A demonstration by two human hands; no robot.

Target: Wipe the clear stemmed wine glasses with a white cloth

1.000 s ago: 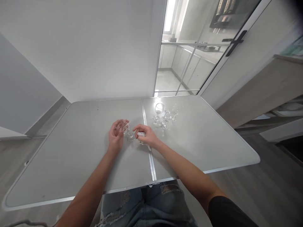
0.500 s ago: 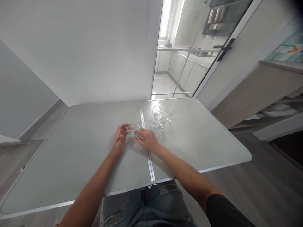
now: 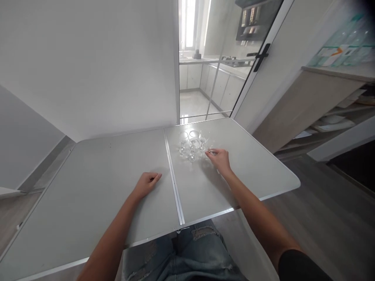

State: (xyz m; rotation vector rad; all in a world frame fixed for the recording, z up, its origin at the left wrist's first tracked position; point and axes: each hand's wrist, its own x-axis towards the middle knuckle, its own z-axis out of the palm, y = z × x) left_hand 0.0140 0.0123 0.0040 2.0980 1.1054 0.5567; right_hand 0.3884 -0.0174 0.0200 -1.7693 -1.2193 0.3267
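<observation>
"What is the left hand [image 3: 147, 184] doing?"
"It is resting, loosely curled, on the pale table [image 3: 88, 187], left of the metal seam [image 3: 173, 175]."
"And the right hand [image 3: 220, 159]?"
"It is pinching a clear glass piece [image 3: 213, 153], too faint to outline, just beside several stemmed glasses [image 3: 192, 150] that are standing close together near the glass door [image 3: 214, 84]."

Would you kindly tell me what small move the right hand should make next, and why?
I would probably ease the right hand slightly to its right before loosening the fingers. Its fingertips are close beside the clustered glasses, so opening there might knock one. Whether they pinch a glass is hard to see, and bare table lies on that side.
</observation>
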